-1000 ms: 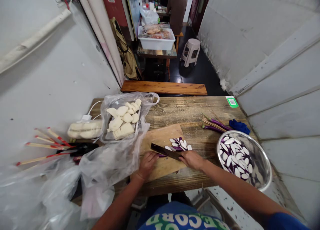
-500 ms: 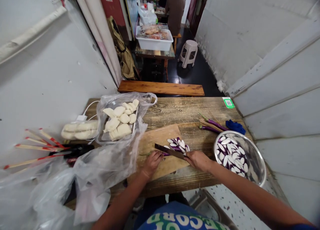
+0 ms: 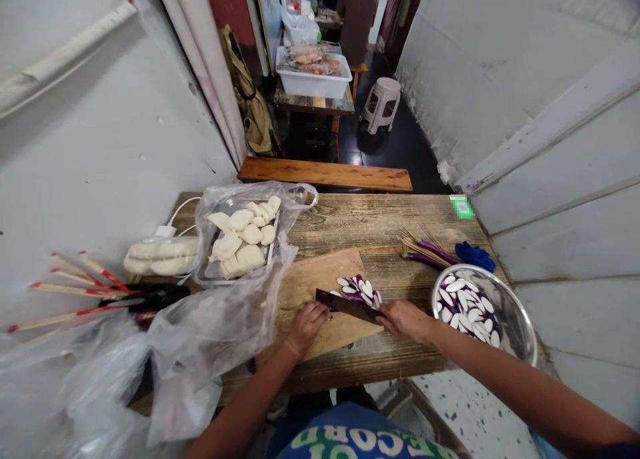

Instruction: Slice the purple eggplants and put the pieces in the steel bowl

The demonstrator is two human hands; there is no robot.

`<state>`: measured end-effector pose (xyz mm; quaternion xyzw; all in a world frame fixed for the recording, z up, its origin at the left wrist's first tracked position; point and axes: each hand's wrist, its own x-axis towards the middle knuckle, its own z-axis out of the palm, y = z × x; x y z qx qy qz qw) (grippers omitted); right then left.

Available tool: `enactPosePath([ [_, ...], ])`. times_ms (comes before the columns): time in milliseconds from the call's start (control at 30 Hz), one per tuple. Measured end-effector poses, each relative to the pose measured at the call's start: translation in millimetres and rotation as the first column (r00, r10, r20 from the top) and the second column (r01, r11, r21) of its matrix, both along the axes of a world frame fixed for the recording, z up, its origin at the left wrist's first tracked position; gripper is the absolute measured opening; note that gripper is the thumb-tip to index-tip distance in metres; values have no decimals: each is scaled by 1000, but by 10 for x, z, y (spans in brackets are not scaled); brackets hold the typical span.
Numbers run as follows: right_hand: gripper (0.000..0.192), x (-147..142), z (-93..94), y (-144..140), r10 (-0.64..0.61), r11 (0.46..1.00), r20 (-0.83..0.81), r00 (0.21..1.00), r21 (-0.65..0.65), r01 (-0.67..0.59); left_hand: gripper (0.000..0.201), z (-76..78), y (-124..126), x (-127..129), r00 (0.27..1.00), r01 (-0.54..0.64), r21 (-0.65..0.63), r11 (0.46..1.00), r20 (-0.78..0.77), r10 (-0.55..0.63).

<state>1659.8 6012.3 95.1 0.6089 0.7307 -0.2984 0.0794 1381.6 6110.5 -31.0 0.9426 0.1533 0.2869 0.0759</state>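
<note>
My right hand (image 3: 404,321) is closed round the handle of a kitchen knife (image 3: 349,307), its dark blade angled up to the left over the wooden cutting board (image 3: 320,270). My left hand (image 3: 307,323) grips a purple eggplant, whose green stem (image 3: 295,306) pokes out at the left of the fingers; hand and blade hide most of it. White-fleshed eggplant slices (image 3: 361,290) lie piled just beyond the blade. More slices fill part of a steel bowl (image 3: 520,322) at the right. Behind the bowl lie whole eggplants (image 3: 443,251) beside thin wooden sticks.
A blue cloth (image 3: 475,255) lies by the bowl. Left of the board, a plastic-wrapped tray holds pale dough-like pieces (image 3: 245,260). Red-tipped sticks (image 3: 75,291) and plastic bags (image 3: 210,332) crowd the left. A bench (image 3: 325,174) stands beyond the table; a person (image 3: 357,19) sits farther back.
The view has shifted slightly, moving the scene a little to the right. Both hands stay at the board, and the knife remains over the eggplant with little visible movement.
</note>
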Motion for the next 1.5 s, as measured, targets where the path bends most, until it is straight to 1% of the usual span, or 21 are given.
enactPosePath([
  [133, 33, -185, -149, 113, -31, 999, 18, 999, 15, 31, 26, -16, -6, -10, 1000, -27, -23, 999, 0, 27],
  [233, 34, -281, -292, 122, -86, 996, -5, 996, 36, 86, 27, 49, -10, -22, 999, -17, -60, 998, -28, 16],
  [300, 35, -279, -341, 80, -133, 989, -27, 991, 60, 135, 27, 105, -14, -36, 999, -17, -76, 997, -38, 14],
  [367, 36, -245, -326, 25, -151, 985, -35, 988, 79, 153, 27, 146, -18, -48, 999, -2, -79, 997, -35, -1],
  [467, 35, -195, -208, -37, -96, 991, -53, 994, 86, 100, 27, 166, -22, -52, 1000, 8, -66, 998, -10, -9],
  [600, 34, -152, -49, -83, -45, 997, -43, 998, 57, 48, 25, 163, -30, -48, 999, -33, -35, 999, 21, 33],
  [767, 33, -80, 21, -118, -31, 999, -49, 998, 21, 32, 27, 146, -38, -74, 1000, -23, -34, 999, 18, 23],
  [867, 33, -129, 1, -61, -41, 999, -20, 999, -1, 41, 25, 104, -36, -84, 999, -26, -28, 999, 27, 27],
  [1000, 35, -335, -133, 87, -64, 998, -12, 998, 11, 65, 24, 66, -27, -87, 999, -28, -16, 999, 15, 28],
  [1100, 36, -443, -257, 130, -113, 993, -52, 992, 15, 114, 26, 82, -11, -118, 999, -28, -20, 999, -23, 27],
  [1200, 37, -443, -329, 91, -155, 987, -104, 982, 23, 158, 26, 111, 14, -188, 996, -66, -49, 997, -66, 63],
  [1300, 36, -385, -330, 41, -158, 986, -98, 982, 36, 162, 27, 125, 38, -263, 994, -98, -68, 993, -47, 95],
  [1433, 34, -322, -240, 8, -162, 984, -49, 986, 66, 165, 30, 127, 54, -288, 998, -59, -78, 995, 16, 60],
  [1500, 33, -327, -171, -8, -141, 986, -44, 989, 87, 144, 30, 128, 56, -267, 998, -49, -74, 996, 24, 51],
])
